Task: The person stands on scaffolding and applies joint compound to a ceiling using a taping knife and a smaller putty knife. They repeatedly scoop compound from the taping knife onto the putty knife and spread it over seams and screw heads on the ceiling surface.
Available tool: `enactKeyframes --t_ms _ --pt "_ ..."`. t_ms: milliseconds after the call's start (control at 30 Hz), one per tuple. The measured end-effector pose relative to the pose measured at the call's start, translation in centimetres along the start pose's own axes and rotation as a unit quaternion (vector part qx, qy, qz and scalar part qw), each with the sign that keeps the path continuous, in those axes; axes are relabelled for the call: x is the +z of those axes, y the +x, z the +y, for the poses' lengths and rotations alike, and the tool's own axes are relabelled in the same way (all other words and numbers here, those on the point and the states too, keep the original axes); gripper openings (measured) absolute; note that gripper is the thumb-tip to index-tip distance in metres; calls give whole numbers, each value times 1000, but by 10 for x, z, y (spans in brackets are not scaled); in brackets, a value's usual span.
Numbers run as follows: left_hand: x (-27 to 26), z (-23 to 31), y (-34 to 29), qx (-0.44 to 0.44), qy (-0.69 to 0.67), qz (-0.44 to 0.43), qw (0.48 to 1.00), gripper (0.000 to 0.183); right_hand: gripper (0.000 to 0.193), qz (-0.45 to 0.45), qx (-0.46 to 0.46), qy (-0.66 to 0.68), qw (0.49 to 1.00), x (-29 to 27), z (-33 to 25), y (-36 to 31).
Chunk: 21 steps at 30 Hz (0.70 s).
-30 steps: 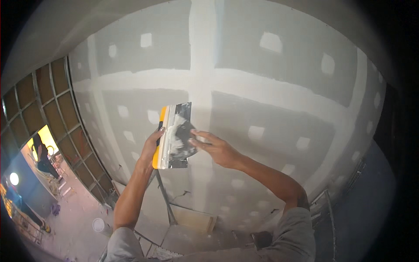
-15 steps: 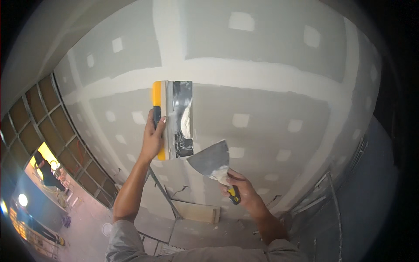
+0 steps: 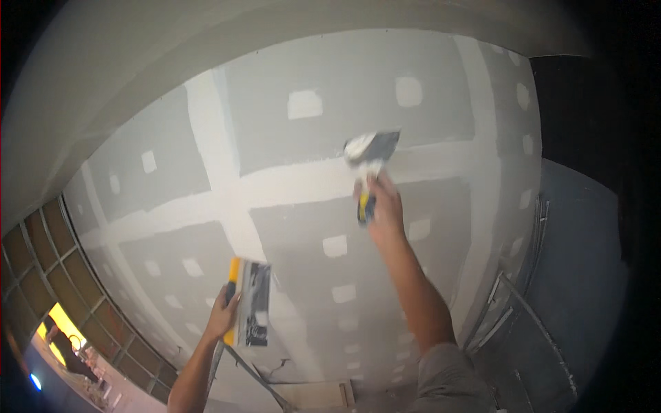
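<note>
My left hand (image 3: 224, 316) is closed round the yellow and black handle of a wide taping knife (image 3: 257, 299), held low with its blade upright. A small patch of white compound remains on that dark blade. Raised higher, my right hand (image 3: 383, 199) grips a smaller putty knife (image 3: 383, 146) by its yellow and black handle. White joint compound (image 3: 359, 147) sits on the left part of its blurred blade. The blade is in front of the white horizontal seam band on the grey drywall (image 3: 358, 76); whether it touches the wall I cannot tell.
White filled patches and seam bands mark the wall. The ceiling (image 3: 227, 41) curves overhead. At left stands a metal-framed partition (image 3: 69, 248), with a person (image 3: 67, 347) in a bright opening. Metal bars (image 3: 537, 337) lean at right. A board (image 3: 310, 395) lies low at the wall's foot.
My right hand has risen with the putty knife, which now carries a lump of compound. My left hand and the taping knife appear lower, with less compound on its blade. The view has tilted up and right.
</note>
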<state>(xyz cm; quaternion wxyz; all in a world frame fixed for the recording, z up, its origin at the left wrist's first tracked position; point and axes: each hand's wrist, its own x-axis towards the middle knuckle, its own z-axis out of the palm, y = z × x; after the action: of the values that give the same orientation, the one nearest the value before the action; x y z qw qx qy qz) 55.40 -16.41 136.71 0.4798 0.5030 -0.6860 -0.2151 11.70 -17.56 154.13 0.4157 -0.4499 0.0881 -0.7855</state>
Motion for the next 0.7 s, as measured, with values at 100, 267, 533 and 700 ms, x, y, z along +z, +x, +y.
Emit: enactKeyframes --t_ms 100,267,533,700 --pt "-27 -23 -42 -51 -3 46 998 62 26 26 -198 16 980 43 -49 121" --pt "-98 -131 -137 -116 -49 162 979 56 36 51 -398 -97 911 137 -156 288" --pt "-133 -167 -300 -244 -33 259 934 54 55 145 -373 -98 911 280 -133 347" --pt "-128 -87 -354 -347 77 279 892 57 57 184 -370 -216 885 353 -46 362"
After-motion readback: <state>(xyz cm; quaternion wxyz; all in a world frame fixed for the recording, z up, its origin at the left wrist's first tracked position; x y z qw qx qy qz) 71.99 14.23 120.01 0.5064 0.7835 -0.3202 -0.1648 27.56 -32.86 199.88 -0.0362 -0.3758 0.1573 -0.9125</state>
